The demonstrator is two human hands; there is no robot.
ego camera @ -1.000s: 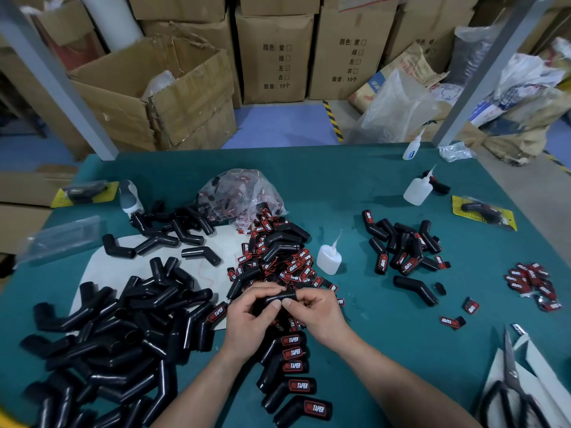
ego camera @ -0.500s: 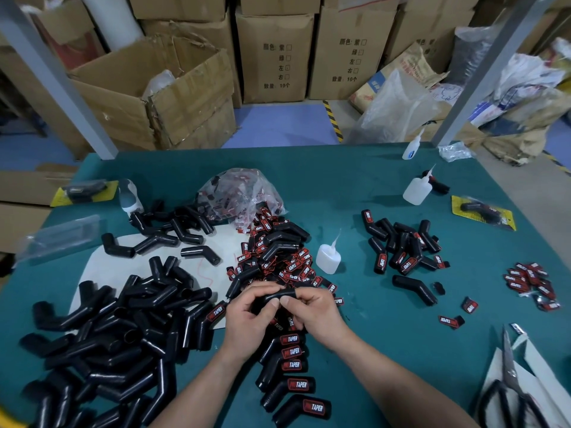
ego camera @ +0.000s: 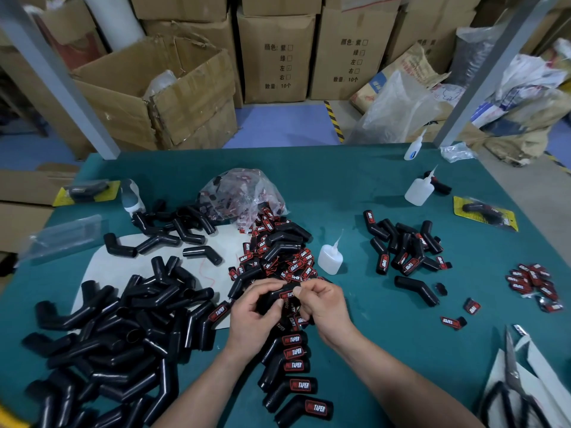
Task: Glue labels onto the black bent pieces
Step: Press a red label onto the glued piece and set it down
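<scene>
Both hands hold one black bent piece [ego camera: 268,299] just above the green table [ego camera: 370,186]. My left hand [ego camera: 251,316] grips its body. My right hand [ego camera: 324,304] pinches its end, where a red-and-black label [ego camera: 287,294] lies under the thumb. Loose labels [ego camera: 279,257] are heaped right behind the hands, mixed with more bent pieces. A row of labelled pieces [ego camera: 296,369] runs toward me below the hands. A large pile of unlabelled black pieces [ego camera: 108,335] fills the left side. A small white glue bottle [ego camera: 330,257] stands just right of the label heap.
A second group of labelled pieces [ego camera: 404,245] lies to the right, with a small label pile [ego camera: 533,284] further right. Two more glue bottles [ego camera: 418,189] stand at the back right. Scissors [ego camera: 513,384] lie on white paper at the near right corner. A plastic bag of labels [ego camera: 241,193] sits centre back.
The piece has been turned between my hands, so its label now faces up under the right thumb. Both hands stay in the same spot.
</scene>
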